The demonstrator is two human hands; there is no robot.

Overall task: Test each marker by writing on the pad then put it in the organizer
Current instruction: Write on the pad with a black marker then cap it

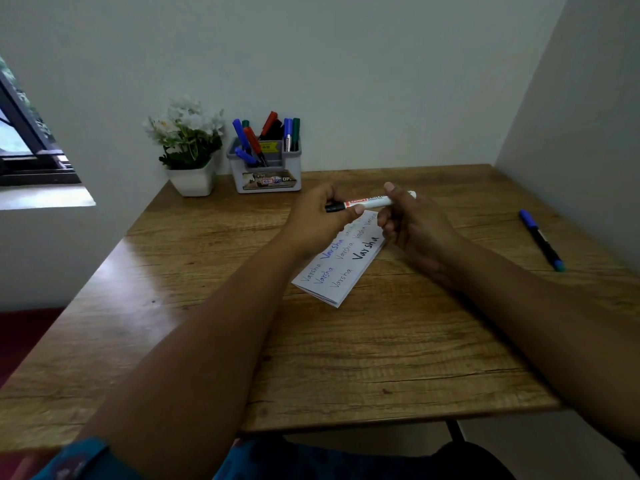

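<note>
I hold a white marker [370, 201] with a black cap level above the pad. My left hand [318, 216] grips the black cap end and my right hand [412, 223] pinches the white barrel. The white pad [341, 263] lies on the wooden table [346, 341] under my hands, with a word written on it several times in blue, grey and black. The grey organizer [265, 168] stands at the back of the table against the wall, holding several blue, red, green and black markers. A dark marker [542, 240] with a blue cap and a teal end lies loose at the right.
A white pot with white flowers [188, 147] stands left of the organizer. Walls close off the back and the right side of the table. A window [24, 140] is at the far left.
</note>
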